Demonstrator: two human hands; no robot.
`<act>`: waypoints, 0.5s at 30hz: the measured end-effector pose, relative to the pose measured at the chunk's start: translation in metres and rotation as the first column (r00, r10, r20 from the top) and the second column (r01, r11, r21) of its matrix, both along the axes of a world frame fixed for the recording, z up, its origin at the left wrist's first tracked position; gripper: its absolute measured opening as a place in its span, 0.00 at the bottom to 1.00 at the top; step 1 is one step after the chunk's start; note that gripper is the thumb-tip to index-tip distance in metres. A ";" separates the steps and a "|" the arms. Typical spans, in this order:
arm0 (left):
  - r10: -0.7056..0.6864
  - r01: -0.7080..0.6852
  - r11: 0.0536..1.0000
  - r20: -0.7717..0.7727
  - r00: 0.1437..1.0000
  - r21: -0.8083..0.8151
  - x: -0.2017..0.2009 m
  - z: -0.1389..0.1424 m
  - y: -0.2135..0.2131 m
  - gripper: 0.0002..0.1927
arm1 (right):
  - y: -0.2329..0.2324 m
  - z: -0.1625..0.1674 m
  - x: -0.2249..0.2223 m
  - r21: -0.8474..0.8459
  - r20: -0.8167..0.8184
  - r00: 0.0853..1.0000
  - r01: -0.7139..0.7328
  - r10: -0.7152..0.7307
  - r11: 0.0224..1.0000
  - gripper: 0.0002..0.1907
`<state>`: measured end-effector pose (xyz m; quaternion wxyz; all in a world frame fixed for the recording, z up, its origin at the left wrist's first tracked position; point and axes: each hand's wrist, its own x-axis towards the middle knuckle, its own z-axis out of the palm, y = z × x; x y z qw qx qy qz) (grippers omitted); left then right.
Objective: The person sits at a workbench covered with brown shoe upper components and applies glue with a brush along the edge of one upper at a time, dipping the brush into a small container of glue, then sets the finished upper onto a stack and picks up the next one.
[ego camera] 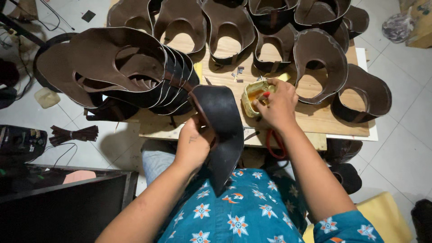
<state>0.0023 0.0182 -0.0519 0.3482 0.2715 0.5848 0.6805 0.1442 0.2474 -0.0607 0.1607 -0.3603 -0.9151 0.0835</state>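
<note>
Leather piece point(222, 130), dark and curved, gripped by left hand point(193, 144) with fingers closed round its upper edge; hangs from the front edge of the table point(310, 119) down over the lap in blue flowered cloth point(243, 211). Right hand point(279, 105) further forward, fingers pinched shut on a small tool point(266, 94) with a red end, its tip down inside an open yellowish tin point(254, 96) on the table. Cannot tell if brush or stick, mostly hidden by the fingers. Seems to be the loading step: taking up amber paste from the tin, probably glue, with the leather piece held ready just beside it. Bringing the tool across calls for a steady left grip and no drip on the cloth.

Around the hands: stack of brown leather cutouts point(126, 67) nested at the left, more single cutouts point(319, 63) standing in rows along the far side. Red loop point(274, 144) at the near table edge under the right wrist, perhaps scissor handles.
</note>
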 end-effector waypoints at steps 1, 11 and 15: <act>0.008 -0.013 0.999 -0.102 0.995 -0.049 0.000 -0.004 -0.001 0.15 | 0.002 0.000 0.000 0.004 -0.014 1.000 -0.014 0.014 1.000 0.17; -0.012 0.015 0.985 -0.017 1.000 0.174 -0.001 -0.012 0.002 0.24 | -0.026 0.036 0.031 -0.041 -0.377 0.926 -0.003 -0.013 0.999 0.16; -0.105 0.111 0.987 -0.053 0.993 0.116 0.004 -0.014 -0.008 0.26 | -0.043 0.051 0.041 -0.595 -0.209 0.936 0.108 -0.283 0.797 0.14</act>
